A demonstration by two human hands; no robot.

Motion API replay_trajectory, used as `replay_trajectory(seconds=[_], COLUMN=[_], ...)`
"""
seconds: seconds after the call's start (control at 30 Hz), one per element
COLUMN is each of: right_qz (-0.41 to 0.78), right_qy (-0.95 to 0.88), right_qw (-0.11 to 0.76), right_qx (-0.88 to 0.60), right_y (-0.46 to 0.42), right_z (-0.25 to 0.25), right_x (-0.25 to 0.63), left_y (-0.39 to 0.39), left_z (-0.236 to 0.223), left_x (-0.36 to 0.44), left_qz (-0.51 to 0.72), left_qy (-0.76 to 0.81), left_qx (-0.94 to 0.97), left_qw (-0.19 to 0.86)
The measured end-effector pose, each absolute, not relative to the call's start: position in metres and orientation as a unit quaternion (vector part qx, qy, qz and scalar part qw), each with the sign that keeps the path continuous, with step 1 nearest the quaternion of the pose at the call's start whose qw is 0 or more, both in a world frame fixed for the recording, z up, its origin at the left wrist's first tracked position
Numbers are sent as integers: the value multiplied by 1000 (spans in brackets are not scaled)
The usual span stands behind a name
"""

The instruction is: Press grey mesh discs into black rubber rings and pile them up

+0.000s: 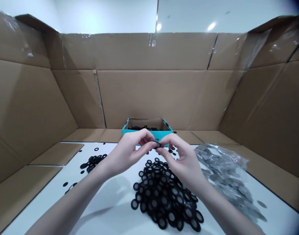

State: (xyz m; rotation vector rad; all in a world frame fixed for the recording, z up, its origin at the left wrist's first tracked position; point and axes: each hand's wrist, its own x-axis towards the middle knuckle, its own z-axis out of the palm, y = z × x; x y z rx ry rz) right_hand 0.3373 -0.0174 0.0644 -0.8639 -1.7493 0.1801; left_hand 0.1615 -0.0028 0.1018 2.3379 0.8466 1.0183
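Between my two hands is a small black ring-shaped disc, pinched at its edges by fingers and thumbs. My left hand grips it from the left, closed. From the right, my right hand is closed on the same disc. Its face is partly covered by my fingertips. Below them lies a large heap of black rings with pale grey centres on the white table.
A turquoise-edged box holding black pieces stands at the back. On the left is a smaller pile of black rings. To the right, grey discs spill near a clear plastic bag. Cardboard walls surround the table.
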Motion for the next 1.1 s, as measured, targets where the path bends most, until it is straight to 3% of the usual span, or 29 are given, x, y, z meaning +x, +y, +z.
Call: replay_trajectory(seconds=[0.33,0.67,1.1], right_qz=[122,65,75], right_qy=[-759,-784,-764], right_qw=[531,497,541], right_qx=[-356,-367,-344], right_y=[-18,-13,-18], right_z=[68,64,65], right_x=[343,344,340], left_y=[0,0,2], left_z=[101,99,92], left_x=[156,156,159], left_qz=[317,324,314], left_qy=[314,322,325], left_qx=[873,866,864], left_qw=[197,204,221])
